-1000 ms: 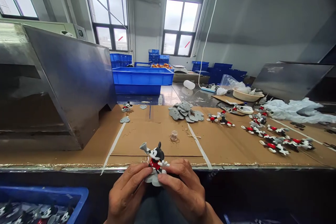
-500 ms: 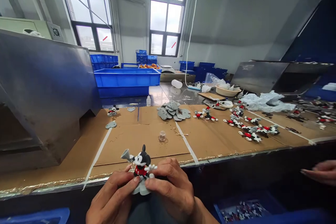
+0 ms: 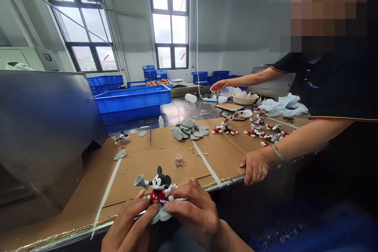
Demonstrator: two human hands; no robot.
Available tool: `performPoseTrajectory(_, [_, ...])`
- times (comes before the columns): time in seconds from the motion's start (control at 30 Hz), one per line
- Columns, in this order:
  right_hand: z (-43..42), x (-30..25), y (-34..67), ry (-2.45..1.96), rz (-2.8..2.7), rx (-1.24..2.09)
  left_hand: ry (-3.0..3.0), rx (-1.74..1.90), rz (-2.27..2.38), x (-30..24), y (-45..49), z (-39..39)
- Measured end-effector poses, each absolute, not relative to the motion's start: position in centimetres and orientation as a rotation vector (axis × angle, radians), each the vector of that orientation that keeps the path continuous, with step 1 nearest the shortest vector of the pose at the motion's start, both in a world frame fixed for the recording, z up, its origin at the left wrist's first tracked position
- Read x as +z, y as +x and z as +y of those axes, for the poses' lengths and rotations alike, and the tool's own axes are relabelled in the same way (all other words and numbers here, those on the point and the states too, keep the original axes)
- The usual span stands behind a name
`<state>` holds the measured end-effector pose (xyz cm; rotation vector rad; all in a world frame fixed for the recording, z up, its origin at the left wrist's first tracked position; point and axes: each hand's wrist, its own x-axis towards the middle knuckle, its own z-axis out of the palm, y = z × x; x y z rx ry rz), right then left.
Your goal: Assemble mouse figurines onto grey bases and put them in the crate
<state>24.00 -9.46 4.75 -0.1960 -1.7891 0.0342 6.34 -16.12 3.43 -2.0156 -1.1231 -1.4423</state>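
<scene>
The mouse figurine (image 3: 158,189) sits upright between both hands, just over the near edge of the bench (image 3: 88,201), low and centre in the head view. It holds a small grey horn out to its left, and it stands on a flat grey base (image 3: 162,215) that peeks out under the fingers. The left hand (image 3: 128,226) comes in from below with its fingertips pressed against the figurine's red middle and the base; the right hand (image 3: 193,214) curls over from the other side, fingers closed on the same spot. Both hands are pinching figure and base together, and that grip looks like it is meant to keep the two parts seated square against each other.

Just beyond, on the cardboard covering the bench, a small clear cup (image 3: 178,160) stands within easy reach, with a couple of thin sticks (image 3: 201,152) lying beside it. Farther back lies a heap of grey bases (image 3: 189,129), the same shape as the one in the grip, and another figurine (image 3: 121,138) stands to the left. To the right, loose figurines (image 3: 265,132) lie spread flat in rows. A co-worker leans in there, one hand (image 3: 254,170) resting on the bench edge, the other hand (image 3: 217,86) stretched far across. A blue crate (image 3: 132,104) sits behind.
</scene>
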Motion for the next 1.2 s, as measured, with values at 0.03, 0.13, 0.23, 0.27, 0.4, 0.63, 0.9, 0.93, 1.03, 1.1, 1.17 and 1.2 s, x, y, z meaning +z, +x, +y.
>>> performPoseTrajectory(0.03, [-9.4, 4.8, 24.1, -0.186, -1.786, 0.045, -2.012, -1.444, -1.109, 3.6, 6.5, -16.0])
performPoseTrajectory(0.13, [-9.3, 5.2, 24.3, -0.181, -1.777, 0.055, -2.041, -1.428, -1.048, 4.3, 6.1, -15.3])
performPoseTrajectory(0.23, [-9.1, 6.2, 24.7, -0.184, -1.788, 0.03, -2.133, -1.367, -0.956, 5.1, 5.2, -14.3])
performPoseTrajectory(0.27, [-9.0, 6.5, 24.8, -0.184, -1.791, 0.016, -2.169, -1.372, -0.953, 5.3, 5.1, -14.0])
performPoseTrajectory(0.4, [-8.4, 7.7, 25.4, -0.175, -1.732, -0.07, -2.177, -1.969, -1.285, 5.7, 6.7, -13.9])
performPoseTrajectory(0.63, [-8.2, 7.8, 26.4, -0.2, -1.665, -0.097, -1.739, -3.342, -1.823, 8.4, 10.1, -15.0])
performPoseTrajectory(0.9, [-7.5, 6.9, 26.8, -0.16, -1.709, -0.162, -1.668, -3.525, -2.37, 9.9, 10.9, -14.3])
performPoseTrajectory(0.93, [-7.4, 6.7, 26.8, -0.164, -1.73, -0.158, -1.641, -3.502, -2.402, 10.0, 11.1, -14.3])
performPoseTrajectory(1.03, [-7.6, 6.7, 26.6, -0.166, -1.793, -0.154, -1.554, -3.487, -2.382, 9.8, 11.4, -14.2])
performPoseTrajectory(1.1, [-8.0, 6.9, 26.5, -0.156, -1.817, -0.149, -1.534, -3.514, -2.313, 9.7, 11.5, -14.2])
performPoseTrajectory(1.17, [-8.3, 7.2, 26.5, -0.156, -1.836, -0.134, -1.507, -3.552, -2.269, 9.6, 11.5, -14.2])
performPoseTrajectory(1.2, [-8.4, 7.3, 26.4, -0.154, -1.84, -0.125, -1.497, -3.576, -2.257, 9.6, 11.5, -14.3])
